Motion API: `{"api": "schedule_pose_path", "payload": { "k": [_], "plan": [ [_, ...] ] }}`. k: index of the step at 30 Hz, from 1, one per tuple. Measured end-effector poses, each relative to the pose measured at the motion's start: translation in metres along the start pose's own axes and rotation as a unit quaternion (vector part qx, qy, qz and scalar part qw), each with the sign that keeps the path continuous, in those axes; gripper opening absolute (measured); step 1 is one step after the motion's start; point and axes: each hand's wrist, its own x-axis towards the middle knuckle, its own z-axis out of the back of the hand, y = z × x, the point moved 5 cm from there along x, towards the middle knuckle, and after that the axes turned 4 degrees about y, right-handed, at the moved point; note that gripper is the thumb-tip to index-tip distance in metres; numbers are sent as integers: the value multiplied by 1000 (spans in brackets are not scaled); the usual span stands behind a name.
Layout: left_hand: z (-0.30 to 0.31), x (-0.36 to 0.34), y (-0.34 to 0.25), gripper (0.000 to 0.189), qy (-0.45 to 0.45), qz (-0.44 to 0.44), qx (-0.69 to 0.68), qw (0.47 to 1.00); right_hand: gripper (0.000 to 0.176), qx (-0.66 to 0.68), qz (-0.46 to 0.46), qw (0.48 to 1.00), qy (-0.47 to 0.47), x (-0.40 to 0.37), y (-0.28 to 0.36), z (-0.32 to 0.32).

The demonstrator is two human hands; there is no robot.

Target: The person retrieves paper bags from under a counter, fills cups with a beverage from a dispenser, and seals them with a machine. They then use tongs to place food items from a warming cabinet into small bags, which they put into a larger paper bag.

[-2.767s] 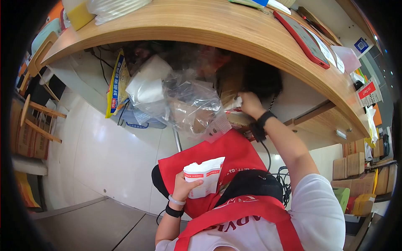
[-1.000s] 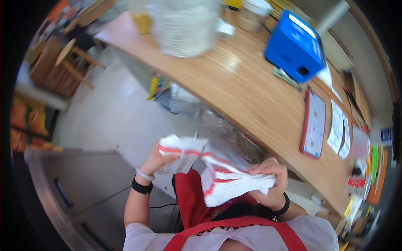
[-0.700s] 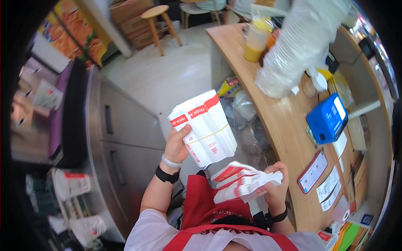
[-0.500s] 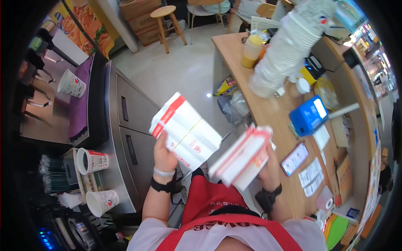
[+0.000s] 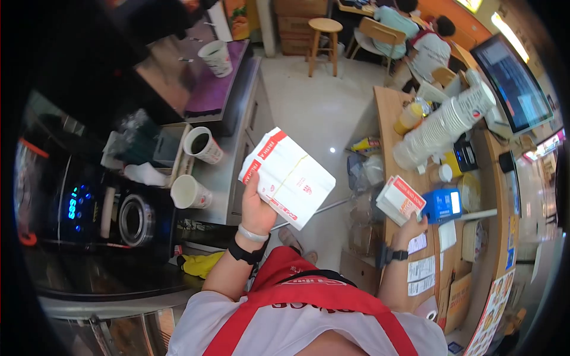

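My left hand (image 5: pixel 257 212) grips a flat stack of white paper bags (image 5: pixel 293 178) by its near left edge. Red bands with lettering run along the stack's far side, and a thin yellowish rubber band crosses its middle. At the wooden counter's edge, my right hand (image 5: pixel 411 228) is closed on a smaller bundle of red-and-white paper bags (image 5: pixel 396 200). That bundle overlaps the counter in this view, just left of a blue device with a lit screen (image 5: pixel 442 205). A phone-like flat item and printed sheets (image 5: pixel 421 276) lie near my right wrist.
A leaning stack of clear-wrapped cups (image 5: pixel 442 132) and a sauce bottle (image 5: pixel 408 118) stand on the counter (image 5: pixel 386 107). Paper cups (image 5: pixel 203 146) line the steel unit at left. A wooden stool (image 5: pixel 325 29), seated people (image 5: pixel 430 52) and a monitor (image 5: pixel 512 83) are farther off.
My view has turned left, bringing the dark machine in. The right hand has moved away from the left with its bundle, out over the counter. The left hand keeps its stack.
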Motion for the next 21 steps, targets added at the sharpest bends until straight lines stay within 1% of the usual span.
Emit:
{"api": "schedule_pose_path", "payload": {
  "k": [1,2,3,4,5,6,7,8,9,10,12,13,14,15,16,17,18,20,21],
  "plan": [
    [-5,-4,-4,44,21,-1,-16,1000,27,-67,9,984,163,-24,17,-29],
    [-9,-8,-6,45,42,-3,-29,999,31,-13,-12,943,332,-54,17,-61],
    [-11,-11,-10,46,40,-25,-17,999,37,72,-133,853,500,-110,48,-97],
    [-16,-13,-14,46,45,-47,-18,998,38,110,-211,783,574,-151,67,-117],
    [-21,-16,-15,48,45,-61,17,997,40,142,-289,698,640,-187,81,-134],
    [-23,-20,-18,51,41,-74,52,995,44,139,-312,648,681,-212,92,-147],
    [-25,-26,-24,51,38,-95,49,994,45,110,-306,658,679,-220,95,-159],
    [-34,-33,-28,55,93,-99,19,991,46,82,-299,669,675,-229,98,-168],
    [-44,-37,-36,59,149,-99,-9,984,45,87,-287,670,679,-232,105,-178],
    [-48,-41,-50,59,148,-113,-10,982,45,92,-275,672,681,-232,113,-187],
    [-66,-57,-65,65,285,-2,-111,952,44,74,-271,633,722,-231,125,-200],
    [-58,-58,-66,60,214,40,-129,968,43,56,-256,612,746,-231,130,-206],
    [-53,-59,-68,60,210,28,-132,968,42,39,-240,589,770,-233,133,-212],
    [-38,-56,-61,59,114,68,-67,989,42,35,-243,581,776,-237,135,-218],
    [-20,-55,-56,58,14,108,-3,994,41,-6,-213,551,807,-244,138,-222],
    [-12,-55,-53,48,78,137,-105,982,40,-45,-181,520,834,-251,140,-227],
    [-7,-59,-55,48,76,127,-105,983,40,-45,-182,511,839,-256,142,-233],
    [0,-64,-64,42,44,123,-1,991,41,-108,-166,457,867,-268,144,-246],
    [-12,-70,-75,39,-9,76,-12,997,41,-107,-165,447,873,-275,148,-254]
  ]
}}
